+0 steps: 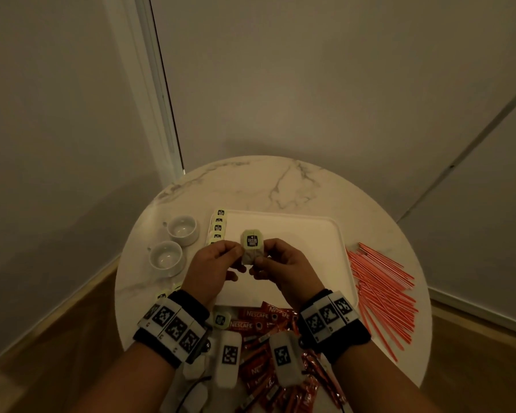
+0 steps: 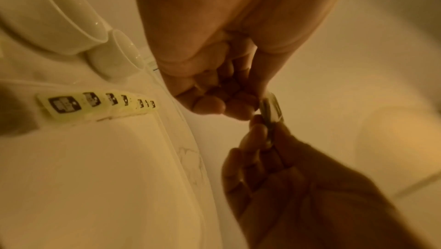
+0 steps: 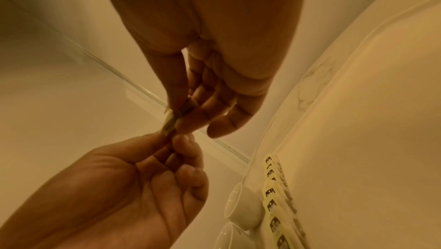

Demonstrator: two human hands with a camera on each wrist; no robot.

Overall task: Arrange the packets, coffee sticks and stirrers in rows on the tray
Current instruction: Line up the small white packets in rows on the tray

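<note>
Both hands hold one pale green packet point(image 1: 252, 245) with a black label upright above the white tray point(image 1: 310, 234). My left hand point(image 1: 240, 254) pinches its left edge and my right hand point(image 1: 262, 259) pinches its lower right edge. In the left wrist view the packet point(image 2: 272, 108) shows edge-on between the fingertips. A row of several matching packets point(image 1: 218, 226) lies along the tray's left rim. Red coffee sticks point(image 1: 258, 320) are heaped on the table in front of the tray. Orange stirrers point(image 1: 382, 289) lie scattered to its right.
Two white cups point(image 1: 181, 229) point(image 1: 165, 258) stand left of the tray on the round marble table point(image 1: 280, 186). Loose packets point(image 1: 221, 320) lie near my left wrist. Walls stand close behind the table.
</note>
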